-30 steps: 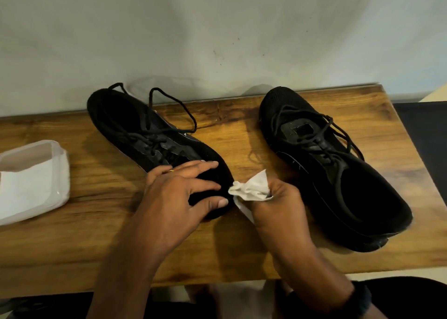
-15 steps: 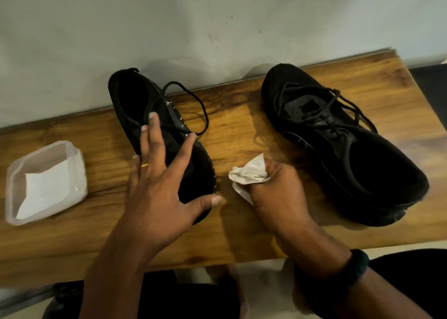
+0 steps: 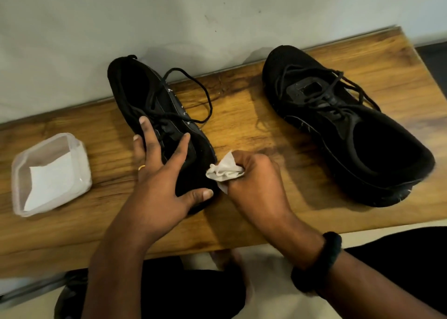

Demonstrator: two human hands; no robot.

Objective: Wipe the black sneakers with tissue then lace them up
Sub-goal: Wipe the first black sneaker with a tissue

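**Q:** Which parts lay nearest you?

**A:** Your right hand (image 3: pixel 254 180), with a dark band (image 3: pixel 321 263) on its wrist, had its fingers curled tight round a crumpled white tissue (image 3: pixel 223 170). The tissue touched the right side of the left sneaker (image 3: pixel 135 93) at its toe. Your left hand (image 3: pixel 157 173) lay flat on that toe end, fingers straight and spread apart, with the thumb along the toe's near edge.

**Q:** How did the sneakers lie?

**A:** Both were on the wooden table (image 3: pixel 242 115). The left sneaker pointed its toe near and its heel far, close to the wall (image 3: pixel 217 16), and one lace loop (image 3: pixel 203 93) trailed onto the table at its right. The right sneaker (image 3: pixel 338 125) stood well apart at the right, heel near and toe far, with its laces loose.

**Q:** What else was there?

**A:** A translucent container (image 3: pixel 82 154) sat at the left, apart from the left sneaker, with a white sheet inside.
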